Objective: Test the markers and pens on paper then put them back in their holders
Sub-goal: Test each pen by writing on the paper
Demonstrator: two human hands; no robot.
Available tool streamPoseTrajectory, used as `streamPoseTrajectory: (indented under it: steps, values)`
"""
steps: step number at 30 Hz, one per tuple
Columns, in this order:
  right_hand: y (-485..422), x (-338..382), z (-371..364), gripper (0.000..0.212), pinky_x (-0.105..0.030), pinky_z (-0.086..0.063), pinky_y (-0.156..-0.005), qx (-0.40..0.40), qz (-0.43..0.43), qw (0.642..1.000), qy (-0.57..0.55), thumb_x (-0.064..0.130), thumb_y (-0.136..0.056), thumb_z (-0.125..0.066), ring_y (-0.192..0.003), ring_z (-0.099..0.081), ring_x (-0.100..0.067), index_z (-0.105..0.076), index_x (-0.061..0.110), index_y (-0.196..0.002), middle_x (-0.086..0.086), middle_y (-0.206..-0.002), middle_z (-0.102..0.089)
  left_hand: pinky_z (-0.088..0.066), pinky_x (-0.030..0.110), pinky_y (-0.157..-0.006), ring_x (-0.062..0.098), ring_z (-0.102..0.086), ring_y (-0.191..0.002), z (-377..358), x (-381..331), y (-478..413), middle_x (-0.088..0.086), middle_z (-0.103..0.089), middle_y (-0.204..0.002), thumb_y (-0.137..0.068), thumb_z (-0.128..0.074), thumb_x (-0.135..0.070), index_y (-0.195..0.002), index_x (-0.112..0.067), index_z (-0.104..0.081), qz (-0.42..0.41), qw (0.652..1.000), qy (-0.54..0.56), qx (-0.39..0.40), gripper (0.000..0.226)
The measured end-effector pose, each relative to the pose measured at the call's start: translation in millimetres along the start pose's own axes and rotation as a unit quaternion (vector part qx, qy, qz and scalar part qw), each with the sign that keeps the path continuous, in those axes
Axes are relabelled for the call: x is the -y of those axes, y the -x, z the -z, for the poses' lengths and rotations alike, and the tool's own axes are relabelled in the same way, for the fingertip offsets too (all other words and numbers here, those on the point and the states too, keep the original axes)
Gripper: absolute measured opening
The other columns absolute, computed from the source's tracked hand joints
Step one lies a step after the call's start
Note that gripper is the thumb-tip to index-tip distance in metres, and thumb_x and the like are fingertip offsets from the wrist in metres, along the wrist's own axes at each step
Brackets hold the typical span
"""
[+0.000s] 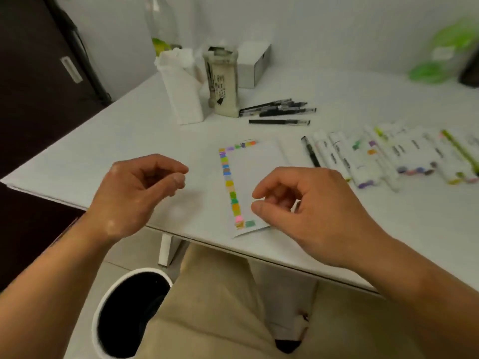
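Note:
A white sheet of paper [259,167] lies near the table's front edge, with a column and a top row of coloured swatches along its left side. My left hand [134,193] hovers left of it, fingers loosely curled, holding nothing. My right hand [305,203] hangs over the paper's lower right corner, fingers curled and empty. Several white markers [383,156] lie in a heap at the right. Several black pens [277,111] lie behind the paper. A cream holder [224,81] and a white holder [184,89] stand at the back.
The white table [103,151] ends close to my lap. A white-rimmed bin [129,312] stands on the floor below left. A white box [252,64] and a clear bottle [162,24] sit at the back. Something green [445,55] lies at the far right.

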State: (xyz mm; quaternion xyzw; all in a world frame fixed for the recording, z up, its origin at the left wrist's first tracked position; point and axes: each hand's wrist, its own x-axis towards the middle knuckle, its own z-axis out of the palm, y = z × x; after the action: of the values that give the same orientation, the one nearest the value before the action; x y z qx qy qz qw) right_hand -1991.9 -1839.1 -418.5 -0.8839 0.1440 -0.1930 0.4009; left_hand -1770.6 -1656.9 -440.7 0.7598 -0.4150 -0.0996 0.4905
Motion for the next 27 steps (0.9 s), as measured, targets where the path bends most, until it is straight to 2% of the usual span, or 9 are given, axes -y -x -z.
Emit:
streamPoseTrajectory:
  steps: [3, 6, 9, 12, 14, 16, 18, 22, 27]
  values:
    - [-9.0, -29.8, 34.8, 0.003, -0.010, -0.048, -0.063, -0.044, -0.045, 0.997, 0.052, 0.036, -0.083, -0.076, -0.072, -0.064, 0.000, -0.073, 0.036, -0.083, 0.026, -0.079, -0.068, -0.054, 0.022, -0.073, 0.008, -0.069, -0.076, -35.5, -8.4, -44.5, -0.012, -0.075, -0.084, -0.086, -0.070, -0.038, -0.093, -0.034, -0.075, -0.006, 0.998, -0.045, 0.038, 0.010]
    - [-28.8, -58.6, 64.7, 0.009, -0.011, -0.049, -0.056, -0.094, -0.087, 0.987, 0.095, 0.030, -0.083, -0.077, -0.064, -0.063, 0.002, -0.072, 0.034, -0.077, 0.023, -0.071, -0.069, -0.050, 0.020, -0.070, 0.004, -0.065, -0.073, -66.6, -5.9, -83.8, -0.015, -0.072, -0.081, -0.087, -0.074, -0.034, -0.089, -0.034, -0.074, -0.030, 0.991, -0.127, 0.024, 0.002]
    - [-59.0, -80.3, 87.0, 0.009, -0.012, -0.046, -0.046, -0.109, -0.125, 0.978, 0.128, 0.031, -0.086, -0.072, -0.062, -0.066, -0.001, -0.072, 0.034, -0.077, 0.019, -0.076, -0.071, -0.051, 0.027, -0.078, 0.009, -0.061, -0.080, -88.3, 0.2, -111.9, -0.008, -0.068, -0.096, -0.085, -0.074, -0.041, -0.101, -0.028, -0.072, -0.066, 0.973, -0.216, 0.051, 0.020]
    - [-95.2, -97.9, 95.8, 0.010, -0.009, -0.040, -0.063, -0.100, -0.128, 0.965, 0.208, 0.025, -0.093, -0.066, -0.082, -0.066, -0.005, -0.073, 0.031, -0.094, 0.012, -0.095, -0.073, -0.048, 0.032, -0.088, 0.013, -0.054, -0.094, -100.6, 8.1, -127.4, -0.005, -0.063, -0.108, -0.083, -0.072, -0.051, -0.110, -0.026, -0.072, -0.109, 0.948, -0.285, 0.090, 0.037]
    - [-119.1, -107.8, 91.4, 0.019, -0.017, -0.046, -0.076, -0.087, -0.119, 0.958, 0.248, 0.021, -0.096, -0.062, -0.093, -0.067, -0.016, -0.075, 0.023, -0.109, 0.003, -0.106, -0.074, -0.048, 0.036, -0.091, 0.014, -0.053, -0.097, -103.0, 13.2, -130.9, -0.005, -0.062, -0.112, -0.081, -0.072, -0.053, -0.112, -0.028, -0.072, -0.112, 0.949, -0.278, 0.096, 0.040]
    - [-140.6, -114.7, 81.1, 0.024, -0.026, -0.050, -0.086, -0.062, -0.104, 0.953, 0.278, 0.019, -0.097, -0.057, -0.098, -0.066, -0.022, -0.073, 0.020, -0.115, -0.003, -0.112, -0.074, -0.047, 0.037, -0.092, 0.012, -0.052, -0.099, -102.4, 19.0, -131.6, -0.009, -0.061, -0.113, -0.081, -0.073, -0.055, -0.112, -0.031, -0.072, -0.124, 0.952, -0.264, 0.096, 0.039]
    - [-159.9, -119.7, 68.8, 0.029, -0.030, -0.049, -0.089, -0.032, -0.088, 0.947, 0.308, 0.016, -0.098, -0.054, -0.104, -0.064, -0.025, -0.070, 0.019, -0.122, -0.007, -0.119, -0.071, -0.047, 0.037, -0.092, 0.010, -0.051, -0.101, -100.5, 22.5, -130.5, -0.014, -0.060, -0.113, -0.079, -0.071, -0.059, -0.112, -0.035, -0.072, -0.135, 0.953, -0.252, 0.105, 0.041]
    - [-189.5, -127.8, 48.3, 0.041, -0.029, -0.044, -0.093, 0.009, -0.069, 0.938, 0.339, 0.013, -0.100, -0.054, -0.117, -0.059, -0.027, -0.058, 0.022, -0.140, -0.007, -0.135, -0.062, -0.046, 0.032, -0.092, 0.004, -0.050, -0.102, -98.7, 22.4, -128.4, -0.020, -0.059, -0.112, -0.074, -0.061, -0.072, -0.114, -0.038, -0.071, -0.145, 0.952, -0.235, 0.130, 0.053]
    - [-205.2, -124.2, 37.4, 0.040, -0.035, -0.054, -0.084, 0.042, -0.061, 0.897, 0.437, 0.001, -0.091, -0.054, -0.100, -0.063, -0.025, -0.066, 0.021, -0.123, -0.006, -0.116, -0.069, -0.047, 0.027, -0.086, 0.002, -0.049, -0.099, -96.7, 20.3, -128.6, -0.023, -0.058, -0.112, -0.071, -0.063, -0.075, -0.113, -0.039, -0.070, -0.145, 0.952, -0.219, 0.158, 0.056]
